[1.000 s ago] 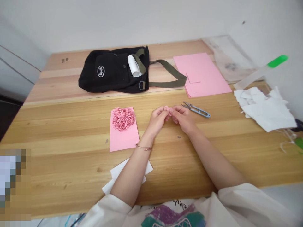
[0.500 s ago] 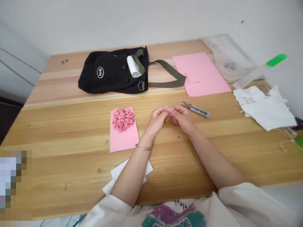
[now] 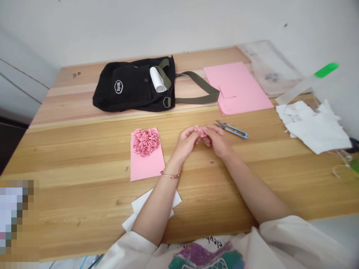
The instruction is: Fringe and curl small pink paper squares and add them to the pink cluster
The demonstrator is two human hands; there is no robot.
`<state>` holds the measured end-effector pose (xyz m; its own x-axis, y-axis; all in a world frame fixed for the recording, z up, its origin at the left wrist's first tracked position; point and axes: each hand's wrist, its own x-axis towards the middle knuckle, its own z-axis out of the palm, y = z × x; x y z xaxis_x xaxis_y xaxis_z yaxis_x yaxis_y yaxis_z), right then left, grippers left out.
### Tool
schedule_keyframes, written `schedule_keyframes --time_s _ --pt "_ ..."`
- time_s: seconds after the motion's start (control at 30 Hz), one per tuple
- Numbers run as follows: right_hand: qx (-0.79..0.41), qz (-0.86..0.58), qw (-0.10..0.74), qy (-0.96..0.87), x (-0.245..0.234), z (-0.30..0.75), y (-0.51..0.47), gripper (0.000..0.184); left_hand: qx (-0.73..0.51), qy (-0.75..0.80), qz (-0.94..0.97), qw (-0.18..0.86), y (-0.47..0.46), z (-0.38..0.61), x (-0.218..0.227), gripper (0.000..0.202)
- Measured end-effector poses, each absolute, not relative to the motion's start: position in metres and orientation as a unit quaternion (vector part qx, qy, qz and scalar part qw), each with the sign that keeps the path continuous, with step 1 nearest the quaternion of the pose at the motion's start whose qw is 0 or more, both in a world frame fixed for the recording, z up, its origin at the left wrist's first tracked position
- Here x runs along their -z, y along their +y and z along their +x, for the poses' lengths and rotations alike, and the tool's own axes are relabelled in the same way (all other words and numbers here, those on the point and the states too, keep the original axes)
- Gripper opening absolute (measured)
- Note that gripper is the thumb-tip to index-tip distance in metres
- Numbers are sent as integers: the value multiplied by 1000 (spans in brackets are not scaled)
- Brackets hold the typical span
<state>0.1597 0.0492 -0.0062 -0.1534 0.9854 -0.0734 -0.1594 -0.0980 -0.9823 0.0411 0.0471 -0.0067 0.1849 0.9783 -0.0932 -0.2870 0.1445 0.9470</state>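
Note:
A small piece of pink paper (image 3: 200, 131) is pinched between my two hands above the middle of the table. My left hand (image 3: 187, 139) closes thumb and fingers on its left side, and my right hand (image 3: 216, 139) grips its right side. Part of the piece is hidden by my fingers. Just beyond my right hand lies a pair of blue thread snips (image 3: 235, 131). To the left of my left hand, a cluster of small pink paper-like tufts (image 3: 146, 142) rests on a pink sheet (image 3: 147, 167).
A black bag (image 3: 127, 84) with olive straps lies at the back, a white roll (image 3: 156, 79) on it. Larger pink sheets (image 3: 242, 87) lie right of it. Crumpled white paper (image 3: 316, 127) is at the right; more white paper (image 3: 143, 201) sits under my left forearm.
My hands stay in nearly the same place. More of the pink paper shows between my fingers now, and my right fingertips sit slightly farther from the left ones.

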Motion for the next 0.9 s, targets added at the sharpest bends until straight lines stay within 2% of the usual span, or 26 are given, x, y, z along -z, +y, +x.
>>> schedule_keyframes --time_s 0.9 --pt "-623 -430 495 -427 12 161 52 32 -491 406 442 632 46 41 5 21"
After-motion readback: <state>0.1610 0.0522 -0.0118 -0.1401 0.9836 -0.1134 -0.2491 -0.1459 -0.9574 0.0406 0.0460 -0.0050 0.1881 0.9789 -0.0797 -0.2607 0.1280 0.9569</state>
